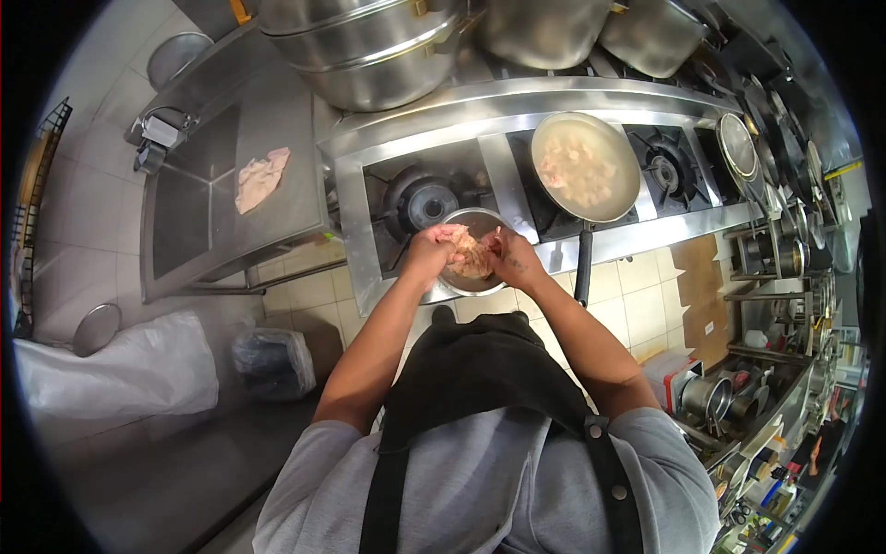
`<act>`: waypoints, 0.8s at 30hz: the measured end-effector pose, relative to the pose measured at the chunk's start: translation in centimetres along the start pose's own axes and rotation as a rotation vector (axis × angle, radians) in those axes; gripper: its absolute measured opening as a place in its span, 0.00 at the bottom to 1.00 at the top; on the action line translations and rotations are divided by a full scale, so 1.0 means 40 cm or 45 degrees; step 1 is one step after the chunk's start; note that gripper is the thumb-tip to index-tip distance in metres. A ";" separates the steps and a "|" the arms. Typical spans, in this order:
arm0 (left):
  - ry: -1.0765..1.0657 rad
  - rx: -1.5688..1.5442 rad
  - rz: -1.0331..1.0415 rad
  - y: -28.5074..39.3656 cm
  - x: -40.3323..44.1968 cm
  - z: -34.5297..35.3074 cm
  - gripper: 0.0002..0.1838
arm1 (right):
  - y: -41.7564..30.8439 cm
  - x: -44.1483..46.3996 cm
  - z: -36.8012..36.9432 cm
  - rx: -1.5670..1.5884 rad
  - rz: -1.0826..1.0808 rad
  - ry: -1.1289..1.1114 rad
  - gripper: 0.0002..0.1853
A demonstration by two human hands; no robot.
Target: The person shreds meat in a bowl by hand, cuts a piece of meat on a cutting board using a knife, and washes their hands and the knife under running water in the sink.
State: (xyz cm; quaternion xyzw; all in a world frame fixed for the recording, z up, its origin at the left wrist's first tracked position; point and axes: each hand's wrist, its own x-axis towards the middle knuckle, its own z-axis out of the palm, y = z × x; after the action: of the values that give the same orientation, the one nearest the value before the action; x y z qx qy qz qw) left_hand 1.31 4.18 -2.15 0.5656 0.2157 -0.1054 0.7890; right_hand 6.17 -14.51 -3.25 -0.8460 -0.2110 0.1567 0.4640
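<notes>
My left hand [430, 256] and my right hand [514, 262] are over a round metal bowl [479, 218] at the front edge of the stove. Pale pink raw meat [470, 254], which looks like chicken, is between them, with the fingers of both hands closed on it. More of it lies in the bowl, partly hidden by my hands. To the right, a frying pan [620, 203] sits on a burner, its black handle pointing toward me. Pale meat pieces [577, 171] are spread inside the pan.
Large steel pots [369, 78] stand behind the burners. A crumpled pinkish cloth [262, 180] lies on the steel counter at left. Below that counter is a lined bin [273, 363]. Racks of pans and utensils [738, 148] line the right side.
</notes>
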 end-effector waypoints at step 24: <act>-0.263 0.291 0.187 -0.048 0.011 -0.003 0.21 | -0.033 0.027 -0.009 0.716 0.163 -0.144 0.09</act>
State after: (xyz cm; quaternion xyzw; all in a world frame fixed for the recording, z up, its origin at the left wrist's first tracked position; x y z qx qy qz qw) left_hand 0.90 3.70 -4.00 0.6522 0.0781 -0.1288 0.7429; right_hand 7.00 -13.58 -2.01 -0.6858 -0.1310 0.2848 0.6568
